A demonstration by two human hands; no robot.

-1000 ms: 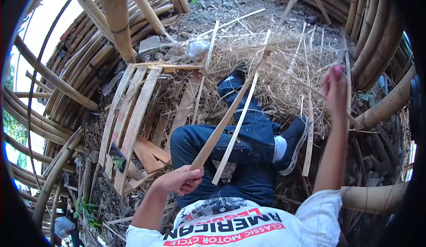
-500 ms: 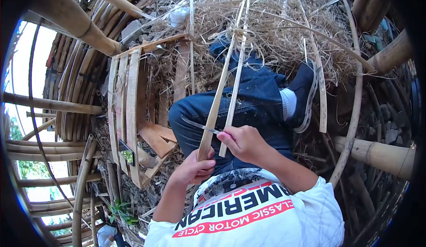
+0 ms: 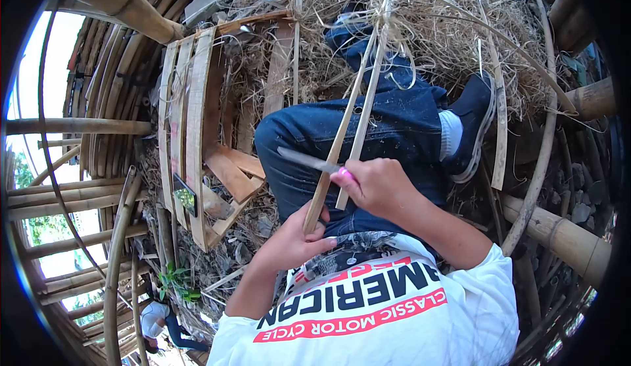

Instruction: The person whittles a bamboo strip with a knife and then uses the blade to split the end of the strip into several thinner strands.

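"Where is the long strip?"
"In the middle. Its near end is in the left hand, with fingers wrapped round it. It points to the far side."
"And the right hand?"
"It is closed tight on the knife. The knife lies across the strip."
"How much is done?"
"Some, I think. Thin curls hang at the far part, and a big heap of shavings lies far and right. I can't tell how much wood must still come off."
"What is in the way?"
"The other strip is just to the right, close to the knife. A bent leg is under the blade."
"What else?"
"A wooden crate on the left, with a phone at its slats. A person is near and left."
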